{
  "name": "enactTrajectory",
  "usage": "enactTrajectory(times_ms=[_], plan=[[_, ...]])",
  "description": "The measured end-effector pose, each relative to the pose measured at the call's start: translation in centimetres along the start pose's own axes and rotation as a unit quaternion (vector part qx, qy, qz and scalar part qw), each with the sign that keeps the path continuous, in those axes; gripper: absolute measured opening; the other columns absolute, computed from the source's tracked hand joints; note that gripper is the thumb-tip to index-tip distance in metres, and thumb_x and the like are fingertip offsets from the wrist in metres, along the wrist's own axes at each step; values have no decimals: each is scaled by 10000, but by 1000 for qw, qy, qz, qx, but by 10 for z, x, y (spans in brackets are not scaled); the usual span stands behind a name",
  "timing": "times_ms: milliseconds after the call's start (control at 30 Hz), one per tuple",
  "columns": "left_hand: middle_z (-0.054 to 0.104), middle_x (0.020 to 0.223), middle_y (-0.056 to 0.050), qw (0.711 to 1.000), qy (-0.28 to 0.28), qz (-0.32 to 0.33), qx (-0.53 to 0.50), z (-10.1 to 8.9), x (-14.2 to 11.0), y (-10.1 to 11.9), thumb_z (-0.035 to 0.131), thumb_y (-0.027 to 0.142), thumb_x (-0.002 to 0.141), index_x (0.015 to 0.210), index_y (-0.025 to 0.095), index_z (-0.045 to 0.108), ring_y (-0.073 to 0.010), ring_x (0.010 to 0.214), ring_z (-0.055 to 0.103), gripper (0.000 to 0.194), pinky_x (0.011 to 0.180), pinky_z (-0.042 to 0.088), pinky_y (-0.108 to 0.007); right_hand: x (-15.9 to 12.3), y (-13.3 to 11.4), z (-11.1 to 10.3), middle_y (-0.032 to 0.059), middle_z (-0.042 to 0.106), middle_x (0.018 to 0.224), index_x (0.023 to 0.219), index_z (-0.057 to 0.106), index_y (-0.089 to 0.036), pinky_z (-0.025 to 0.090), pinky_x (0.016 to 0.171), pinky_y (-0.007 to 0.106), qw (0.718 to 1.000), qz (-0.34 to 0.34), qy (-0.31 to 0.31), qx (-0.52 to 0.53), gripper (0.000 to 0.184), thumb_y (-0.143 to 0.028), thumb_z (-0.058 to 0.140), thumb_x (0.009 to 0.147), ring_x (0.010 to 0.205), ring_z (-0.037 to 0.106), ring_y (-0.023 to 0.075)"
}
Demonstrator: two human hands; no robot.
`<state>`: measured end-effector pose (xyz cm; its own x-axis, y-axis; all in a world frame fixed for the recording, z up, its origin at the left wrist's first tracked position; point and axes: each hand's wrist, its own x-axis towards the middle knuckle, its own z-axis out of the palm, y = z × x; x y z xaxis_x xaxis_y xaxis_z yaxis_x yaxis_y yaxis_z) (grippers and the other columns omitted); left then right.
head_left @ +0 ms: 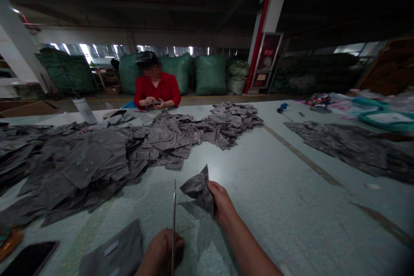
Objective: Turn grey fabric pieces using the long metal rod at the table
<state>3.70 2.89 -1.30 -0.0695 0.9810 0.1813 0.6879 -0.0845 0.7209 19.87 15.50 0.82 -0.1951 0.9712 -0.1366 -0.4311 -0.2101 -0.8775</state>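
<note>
In the head view, my right hand (221, 200) pinches a small grey cloth piece (196, 186) by its side, with the piece raised above the table and its corners pointing up and left. A thin metal rod with a pointed tip (174, 209) stands upright to the left of that cloth. Behind the rod's lower part is my left hand (161, 248), its fingers curled in; what they hold, if anything, is hidden. Left of this hand lies a flat grey cloth piece (118, 243) with a small pale label.
A long heap of grey cloth pieces (93, 155) covers the table's left and middle. More grey cloth (352, 146) lies at right. A dark phone (30, 258) is at lower left, a white bottle (84, 111) farther back. Across the table, a person in red (157, 88) handles small cloth.
</note>
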Motion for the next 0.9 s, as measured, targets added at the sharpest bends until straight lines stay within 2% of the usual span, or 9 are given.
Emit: enactTrajectory(times_ms=[67,167,300,400,500,567,667,800,900], plan=[[585,535,-71,996,-15,5,86,-1,5,-3,419,477,750,506,191,574,-174,510,514,407,518,370,-281,-1,-2,1,69,661,710,796,615,-130,477,631,283,1000,12,-5,27,409,-488,655,603,642,615,175],[597,523,-88,978,-48,-11,202,-2,9,5,363,469,785,506,184,602,-189,494,533,465,509,362,-293,-2,-5,3,77,659,713,784,618,-121,476,622,278,999,13,-6,38,411,-478,672,588,633,613,174],[630,621,-105,962,-94,13,256,-7,11,26,315,391,819,560,201,646,-232,609,572,461,616,401,-362,-4,-5,6,54,649,677,763,621,-126,459,585,258,1000,-18,7,-1,386,-486,632,625,609,597,163],[642,829,-95,982,-48,38,177,-19,18,33,362,357,801,725,224,655,-249,816,565,331,754,395,-393,-6,-8,11,48,643,692,771,642,-120,434,576,247,996,-61,7,-64,346,-452,582,690,636,579,164],[639,892,-83,1000,4,-18,-3,-33,35,40,382,426,783,867,209,631,-228,850,562,341,772,419,-351,-10,-13,20,27,622,650,738,662,-128,403,567,241,985,-108,-2,-136,274,-382,559,721,622,550,159],[650,875,-76,989,-6,-77,-126,-39,49,49,406,475,761,909,192,626,-221,809,578,388,701,455,-320,-14,-16,27,16,603,616,704,669,-142,393,574,244,975,-136,-12,-178,232,-330,539,735,615,536,158],[658,788,-56,963,-12,-112,-244,-38,69,62,512,478,705,896,166,638,-210,755,585,387,645,464,-286,-21,-16,38,29,610,699,765,683,-165,406,665,262,957,-175,-33,-230,192,-260,517,745,707,549,174],[624,598,-37,953,13,-133,-273,-27,82,60,571,455,667,710,130,647,-183,597,565,336,574,450,-270,-24,-8,44,90,589,975,1046,603,-145,388,841,292,915,-226,-31,-332,312,-194,454,776,929,529,189],[614,575,-29,955,45,-140,-257,-19,83,55,613,435,632,673,131,638,-184,592,561,308,571,441,-268,-21,-1,44,96,586,963,1042,594,-137,402,835,288,910,-225,-12,-347,306,-197,419,798,918,536,181]])
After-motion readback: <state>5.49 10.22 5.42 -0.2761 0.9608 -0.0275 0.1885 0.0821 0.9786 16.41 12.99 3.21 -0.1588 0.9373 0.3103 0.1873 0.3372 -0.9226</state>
